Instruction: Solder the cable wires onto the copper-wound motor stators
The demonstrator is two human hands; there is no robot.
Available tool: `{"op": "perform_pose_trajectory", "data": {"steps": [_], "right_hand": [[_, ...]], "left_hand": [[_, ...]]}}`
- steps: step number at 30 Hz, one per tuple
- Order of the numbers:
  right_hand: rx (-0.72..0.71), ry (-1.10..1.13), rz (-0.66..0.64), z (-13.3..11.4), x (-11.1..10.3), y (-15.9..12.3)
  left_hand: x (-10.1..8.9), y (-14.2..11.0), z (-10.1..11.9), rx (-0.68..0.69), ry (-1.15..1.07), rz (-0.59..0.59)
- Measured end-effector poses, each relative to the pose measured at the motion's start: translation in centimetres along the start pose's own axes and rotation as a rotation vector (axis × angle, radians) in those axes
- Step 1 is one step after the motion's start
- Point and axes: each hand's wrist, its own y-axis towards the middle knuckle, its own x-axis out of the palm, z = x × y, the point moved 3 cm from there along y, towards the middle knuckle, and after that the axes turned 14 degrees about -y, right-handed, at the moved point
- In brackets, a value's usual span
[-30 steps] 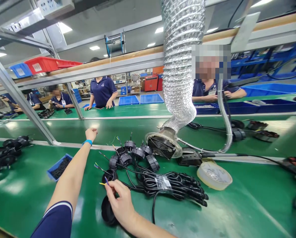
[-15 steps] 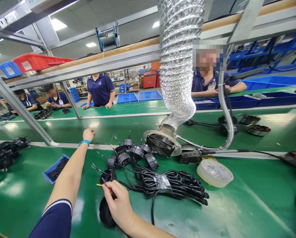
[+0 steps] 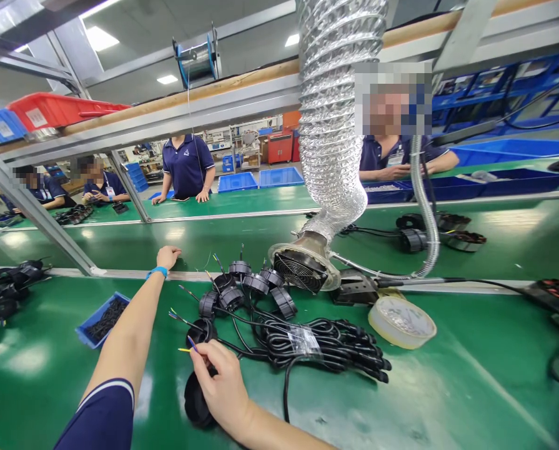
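Note:
My right hand (image 3: 225, 389) is closed, thumb and fingers pinching thin wires (image 3: 184, 350) with yellow and blue-purple ends. Beneath it lies a round black cap (image 3: 195, 400), partly covered by the hand. My left hand (image 3: 167, 257), with a blue band at the wrist, reaches over the far green belt (image 3: 223, 240). Its fingers point right and look loosely apart, with nothing visible in them. Several black ring-shaped housings (image 3: 231, 298) with wire ends stand ahead of my right hand. Right of it lies a taped bundle of black cables (image 3: 328, 347).
A blue tray (image 3: 87, 334) of small black parts sits beside my left forearm. A fan hood (image 3: 302, 269) hangs from a silver duct (image 3: 338, 125). A tape roll (image 3: 401, 322) lies at right. Co-workers (image 3: 188, 165) are across the line.
Black parts on the far belt at right have shifted left. The dark speck at my left fingertips no longer shows. My right hand keeps its pinch, and the view has shifted slightly.

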Motion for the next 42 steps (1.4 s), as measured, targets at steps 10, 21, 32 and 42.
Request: {"op": "perform_pose_trajectory", "data": {"steps": [10,21,32,42], "right_hand": [[0.010,0.013,-0.015,0.3,0.3,-0.1],[0.009,0.000,-0.009,0.3,0.2,0.0],[0.176,0.155,-0.029,0.3,-0.1,0.4],[0.344,0.274,-0.049,1.3,0.7,-0.2]], "left_hand": [[-1.1,0.5,-1.2,-0.027,0.104,-0.022],[-1.8,-0.9,1.4,-0.003,0.085,-0.064],[-7.6,-13.2,5.0,0.113,-0.560,-0.001],[-7.0,-30.4,8.3,0.145,-0.939,0.187]]}}
